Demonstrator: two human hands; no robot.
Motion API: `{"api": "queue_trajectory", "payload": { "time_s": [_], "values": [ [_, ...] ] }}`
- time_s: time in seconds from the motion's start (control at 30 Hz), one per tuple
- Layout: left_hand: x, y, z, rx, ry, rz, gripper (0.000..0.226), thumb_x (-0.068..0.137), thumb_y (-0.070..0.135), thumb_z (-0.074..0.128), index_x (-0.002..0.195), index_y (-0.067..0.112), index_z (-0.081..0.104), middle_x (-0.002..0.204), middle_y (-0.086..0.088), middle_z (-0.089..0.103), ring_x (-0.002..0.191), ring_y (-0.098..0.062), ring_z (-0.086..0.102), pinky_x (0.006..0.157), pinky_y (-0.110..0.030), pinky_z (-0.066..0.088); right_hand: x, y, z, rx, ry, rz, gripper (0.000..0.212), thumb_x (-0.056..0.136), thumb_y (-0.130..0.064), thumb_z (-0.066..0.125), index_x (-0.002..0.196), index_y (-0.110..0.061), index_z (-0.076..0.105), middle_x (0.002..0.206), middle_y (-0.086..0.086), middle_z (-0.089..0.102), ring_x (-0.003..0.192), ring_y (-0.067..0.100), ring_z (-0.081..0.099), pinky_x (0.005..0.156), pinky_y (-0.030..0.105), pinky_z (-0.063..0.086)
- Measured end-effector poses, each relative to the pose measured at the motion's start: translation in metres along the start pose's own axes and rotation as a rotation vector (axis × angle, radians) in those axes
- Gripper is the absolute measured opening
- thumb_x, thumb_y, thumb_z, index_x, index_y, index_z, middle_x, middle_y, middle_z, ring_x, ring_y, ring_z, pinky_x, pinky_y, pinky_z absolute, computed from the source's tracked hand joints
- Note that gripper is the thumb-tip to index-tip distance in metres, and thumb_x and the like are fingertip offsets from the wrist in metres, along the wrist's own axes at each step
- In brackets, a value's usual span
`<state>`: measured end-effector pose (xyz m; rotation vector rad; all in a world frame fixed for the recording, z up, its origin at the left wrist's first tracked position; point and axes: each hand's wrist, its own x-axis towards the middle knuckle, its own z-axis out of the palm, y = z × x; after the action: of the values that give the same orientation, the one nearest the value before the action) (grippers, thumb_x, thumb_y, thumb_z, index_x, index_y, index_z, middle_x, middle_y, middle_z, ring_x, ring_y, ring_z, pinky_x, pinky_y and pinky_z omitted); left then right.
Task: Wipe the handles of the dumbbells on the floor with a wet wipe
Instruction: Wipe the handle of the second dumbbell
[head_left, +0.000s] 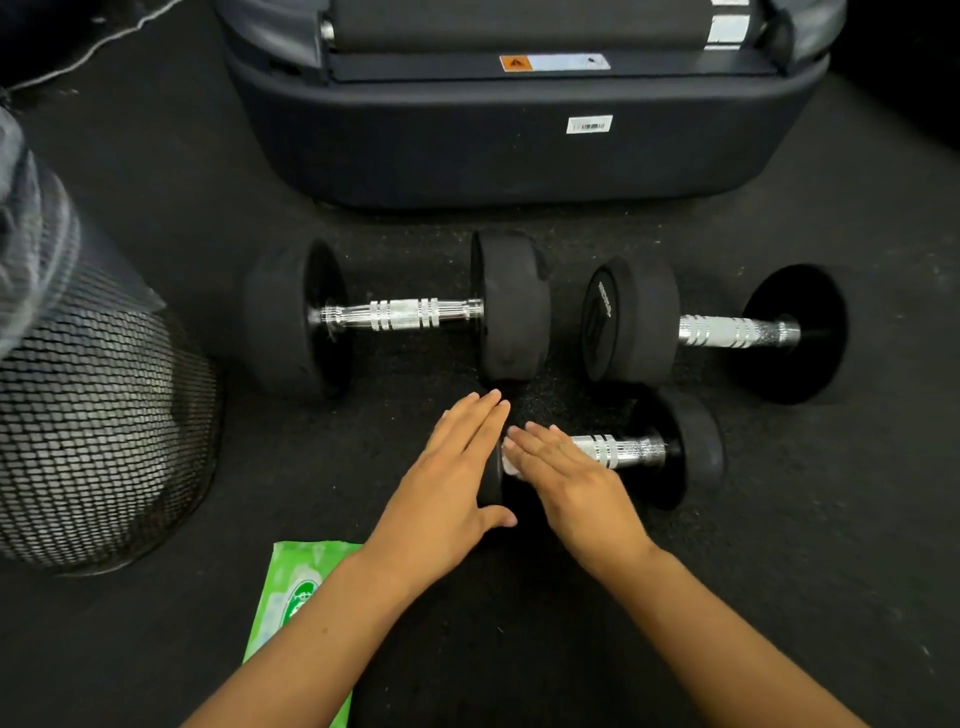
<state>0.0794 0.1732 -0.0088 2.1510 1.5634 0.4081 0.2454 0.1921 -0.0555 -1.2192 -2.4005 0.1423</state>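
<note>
Three black dumbbells with chrome handles lie on the dark floor. The nearest, smallest dumbbell (691, 452) has my left hand (452, 478) laid flat over its left weight, fingers straight, thumb under the front. My right hand (561, 467) lies with straight fingers over the left part of its handle (623, 450), pressing a white wet wipe (511, 462) of which only a small patch shows. A large dumbbell (400, 314) lies behind at centre-left and another dumbbell (727, 330) at the right, both untouched.
A green pack of wet wipes (296, 592) lies on the floor under my left forearm. A black mesh bin (98, 415) stands at the left. The dark base of a treadmill (519, 140) fills the back.
</note>
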Motion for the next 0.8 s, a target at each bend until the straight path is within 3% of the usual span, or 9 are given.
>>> {"api": "queue_trajectory", "payload": {
  "time_s": [0.13, 0.23, 0.37, 0.5, 0.63, 0.8],
  "values": [
    [0.001, 0.001, -0.002, 0.028, -0.005, 0.005, 0.103, 0.072, 0.034, 0.076, 0.148, 0.022, 0.008, 0.153, 0.017, 0.001, 0.135, 0.005, -0.011, 0.114, -0.019, 0.000, 0.020, -0.017, -0.012, 0.135, -0.121, 0.162, 0.033, 0.078, -0.002, 0.059, 0.111, -0.004, 0.063, 0.104, 0.010, 0.066, 0.099, 0.026, 0.059, 0.089, 0.028, 0.042],
    [0.001, 0.001, -0.003, 0.050, -0.023, 0.005, 0.103, 0.073, 0.037, 0.074, 0.148, 0.023, 0.005, 0.154, 0.016, -0.001, 0.134, 0.006, -0.013, 0.111, -0.016, -0.002, 0.021, -0.012, -0.022, 0.129, -0.195, 0.149, 0.034, 0.080, -0.001, 0.055, 0.113, -0.008, 0.063, 0.108, 0.008, 0.066, 0.103, 0.023, 0.058, 0.090, 0.026, 0.040],
    [0.002, 0.002, -0.006, 0.066, -0.048, 0.009, 0.103, 0.075, 0.039, 0.072, 0.148, 0.023, 0.000, 0.154, 0.016, -0.005, 0.132, 0.007, -0.016, 0.108, -0.014, -0.006, 0.032, 0.003, -0.031, 0.088, -0.259, 0.232, 0.012, 0.086, -0.006, 0.049, 0.085, -0.012, 0.058, 0.086, 0.005, 0.065, 0.083, 0.025, 0.061, 0.069, 0.032, 0.045],
    [0.002, 0.003, -0.007, 0.054, -0.054, 0.001, 0.103, 0.076, 0.037, 0.072, 0.148, 0.023, 0.000, 0.155, 0.015, -0.005, 0.130, 0.007, -0.016, 0.107, -0.014, -0.006, 0.019, 0.002, -0.035, 0.137, -0.237, 0.131, 0.037, 0.078, 0.003, 0.052, 0.111, -0.010, 0.065, 0.109, 0.009, 0.067, 0.102, 0.023, 0.062, 0.091, 0.034, 0.049],
    [0.002, 0.004, -0.007, 0.054, -0.047, -0.010, 0.103, 0.076, 0.037, 0.072, 0.148, 0.023, 0.000, 0.155, 0.014, -0.006, 0.133, 0.005, -0.014, 0.107, -0.015, -0.005, 0.023, 0.015, -0.040, 0.065, -0.221, 0.270, 0.016, 0.085, -0.006, 0.052, 0.089, -0.015, 0.063, 0.083, 0.004, 0.067, 0.078, 0.026, 0.062, 0.068, 0.038, 0.048],
    [0.001, 0.004, -0.006, 0.065, -0.048, -0.014, 0.103, 0.077, 0.039, 0.071, 0.148, 0.024, -0.002, 0.155, 0.014, -0.007, 0.139, -0.002, -0.012, 0.109, -0.018, -0.001, 0.003, 0.014, -0.040, 0.081, -0.152, 0.247, 0.035, 0.078, 0.007, 0.056, 0.106, -0.010, 0.067, 0.100, 0.008, 0.070, 0.093, 0.026, 0.064, 0.084, 0.038, 0.051]
  ]
}}
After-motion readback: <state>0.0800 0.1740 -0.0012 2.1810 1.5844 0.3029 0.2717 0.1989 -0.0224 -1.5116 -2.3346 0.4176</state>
